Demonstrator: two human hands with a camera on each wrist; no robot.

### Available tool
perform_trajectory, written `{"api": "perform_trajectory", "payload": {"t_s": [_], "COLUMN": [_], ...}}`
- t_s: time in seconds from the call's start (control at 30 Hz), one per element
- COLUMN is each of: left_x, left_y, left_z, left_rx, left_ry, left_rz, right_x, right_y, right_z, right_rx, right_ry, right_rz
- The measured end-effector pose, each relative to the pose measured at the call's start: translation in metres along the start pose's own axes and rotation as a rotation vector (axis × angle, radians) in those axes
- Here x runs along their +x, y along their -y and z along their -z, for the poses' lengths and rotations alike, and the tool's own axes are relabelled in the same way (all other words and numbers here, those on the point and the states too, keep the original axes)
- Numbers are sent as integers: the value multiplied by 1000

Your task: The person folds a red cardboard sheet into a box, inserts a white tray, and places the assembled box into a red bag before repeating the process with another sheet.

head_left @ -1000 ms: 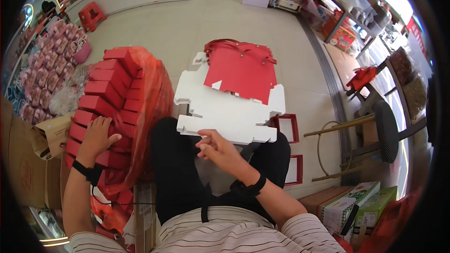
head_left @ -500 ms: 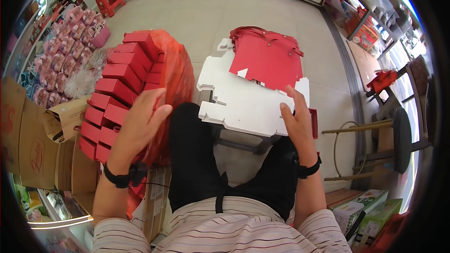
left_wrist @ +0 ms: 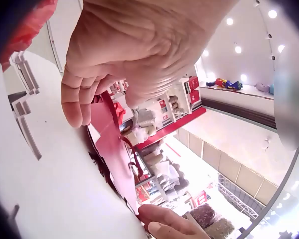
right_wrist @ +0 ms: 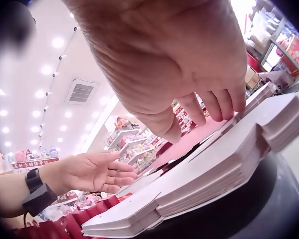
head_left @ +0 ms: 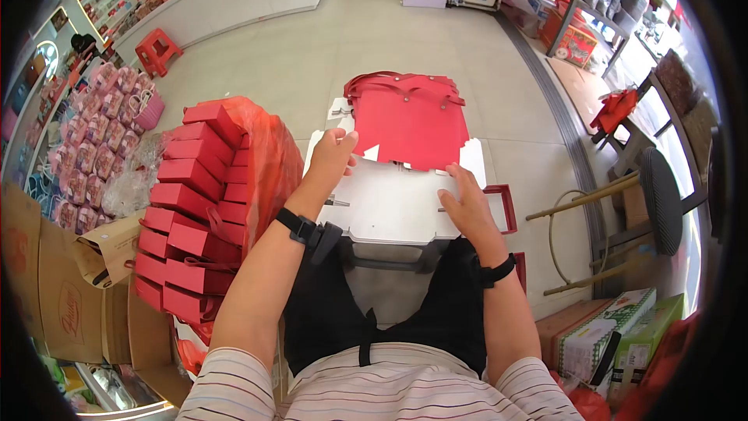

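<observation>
Flat white cardboard pieces (head_left: 389, 206) lie stacked on a dark-framed support between the knees. Red bags with straps (head_left: 409, 121) rest flat over the stack's far part. Over the stack's left side, the left hand (head_left: 330, 162) hovers beside the bags' edge, fingers slightly bent and nothing visible in its grasp. The right hand (head_left: 471, 206) is at the stack's right side, fingertips close to the bags' lower right corner; contact cannot be told. In the right wrist view, its relaxed fingers (right_wrist: 209, 107) are above the layered white cardboard (right_wrist: 209, 186).
Several red boxes (head_left: 187, 195) sit in a red plastic bag (head_left: 273, 160) at the left. Beyond are pink packages (head_left: 97, 132) and a red stool (head_left: 158, 52). Red frames (head_left: 502, 209) lie on the floor right of the stack, with a chair (head_left: 658, 203) farther right.
The left hand has left the red boxes and moved right to the white stack. The right hand has shifted from the stack's near edge to its right side.
</observation>
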State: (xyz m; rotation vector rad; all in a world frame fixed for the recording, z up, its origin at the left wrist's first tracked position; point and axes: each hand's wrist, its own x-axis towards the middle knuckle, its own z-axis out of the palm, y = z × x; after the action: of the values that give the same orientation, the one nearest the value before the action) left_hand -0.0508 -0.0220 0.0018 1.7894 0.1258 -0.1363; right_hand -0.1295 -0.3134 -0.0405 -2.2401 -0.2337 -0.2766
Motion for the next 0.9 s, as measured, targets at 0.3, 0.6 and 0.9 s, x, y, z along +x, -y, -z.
{"api": "perform_trajectory", "payload": {"t_s": [0.3, 0.6, 0.9], "left_x": [-26, -125, -152], "left_y": [-3, 7, 7], "left_z": [0, -43, -1], "left_rx": [-357, -672, 156], "left_ry": [107, 146, 52], "left_rz": [-154, -105, -154], "right_x": [-8, -32, -43], "right_y": [10, 95, 78], "right_z": [7, -9, -4], "right_rx": [108, 985, 1091], "right_ry": [-247, 109, 118], "right_rz": [-10, -243, -337]}}
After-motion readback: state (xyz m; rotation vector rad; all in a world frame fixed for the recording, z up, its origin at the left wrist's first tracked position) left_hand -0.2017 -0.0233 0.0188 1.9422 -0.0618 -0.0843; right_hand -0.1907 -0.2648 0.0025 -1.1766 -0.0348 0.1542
